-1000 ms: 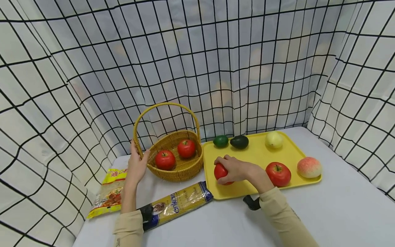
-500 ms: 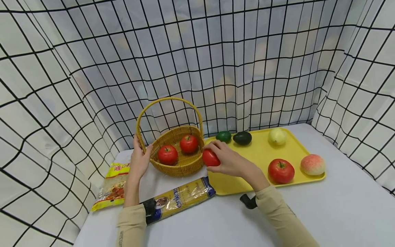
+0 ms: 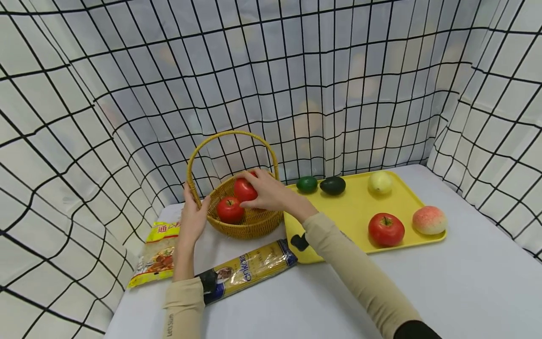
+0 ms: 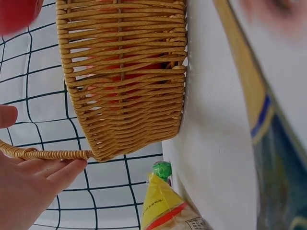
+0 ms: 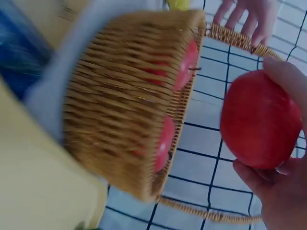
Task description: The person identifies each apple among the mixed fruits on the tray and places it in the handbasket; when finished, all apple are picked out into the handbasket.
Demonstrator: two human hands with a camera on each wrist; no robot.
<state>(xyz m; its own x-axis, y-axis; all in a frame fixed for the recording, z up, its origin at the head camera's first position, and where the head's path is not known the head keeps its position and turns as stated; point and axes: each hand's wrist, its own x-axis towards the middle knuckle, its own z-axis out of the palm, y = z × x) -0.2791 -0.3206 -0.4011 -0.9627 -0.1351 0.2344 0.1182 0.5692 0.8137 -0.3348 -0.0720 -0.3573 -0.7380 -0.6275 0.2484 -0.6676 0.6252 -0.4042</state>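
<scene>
My right hand (image 3: 269, 192) grips a red apple (image 5: 259, 120) by its sides, over the wicker basket (image 3: 250, 230). In the right wrist view this apple is apart from the basket's rim. Inside the basket, one red apple (image 3: 230, 210) shows in the head view; another apple (image 5: 164, 143) appears past the rim in the right wrist view. On the basket's left side, my left hand (image 3: 192, 226) touches the foot of the arched handle (image 4: 57, 154). Its fingers lie rather straight along the handle, with the thumb apart from it.
A yellow tray (image 3: 338, 221) on the right bears a red apple (image 3: 386, 229), a peach (image 3: 429, 220), a pale yellow fruit (image 3: 380, 182) and two dark green avocados (image 3: 332, 186). A pasta pack (image 3: 254, 268) lies before the basket, a yellow food bag (image 3: 156, 254) left. Black netting (image 3: 322, 84) surrounds the table.
My right hand has lifted the apple from the tray and carried it left over the basket. My left hand stays at the handle. The head view has shifted slightly.
</scene>
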